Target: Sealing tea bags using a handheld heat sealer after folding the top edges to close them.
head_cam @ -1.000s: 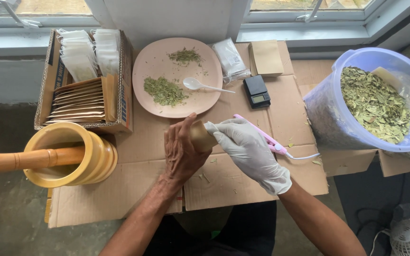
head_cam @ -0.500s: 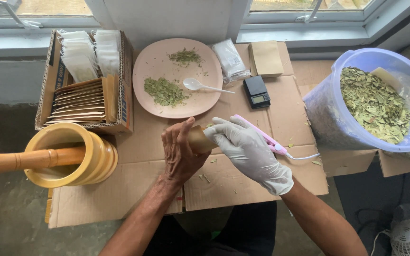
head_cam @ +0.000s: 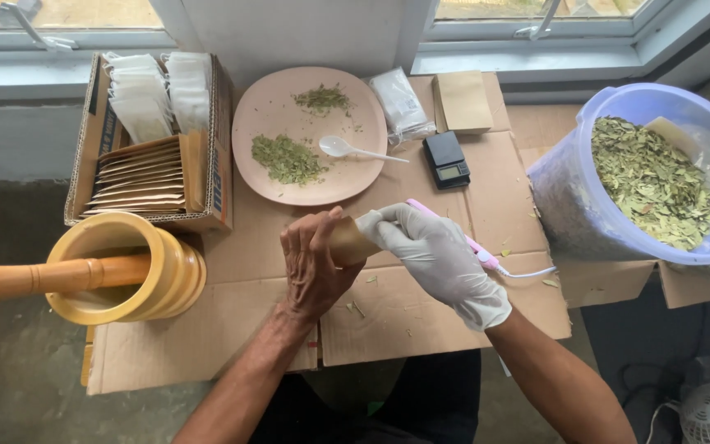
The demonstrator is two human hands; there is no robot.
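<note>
While the bare left hand (head_cam: 312, 267) and white-gloved right hand (head_cam: 441, 259) meet over flattened cardboard sheets (head_cam: 404, 321), both sets of fingers close on a small tan paper pouch (head_cam: 350, 241) between them; a pink corded tool (head_cam: 474, 244) lies just beyond the right fingers.

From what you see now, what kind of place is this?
Probably a small home workshop for packing dried herbs: a tub of leaves, a pocket scale, a box of sachets, all on flattened cardboard.

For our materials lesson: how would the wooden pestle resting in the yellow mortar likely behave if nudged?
The pestle is a long round rod, so it would probably roll along the rim of the mortar. Much of it overhangs, so it might tip out. It looks stiff and fairly heavy.
</note>
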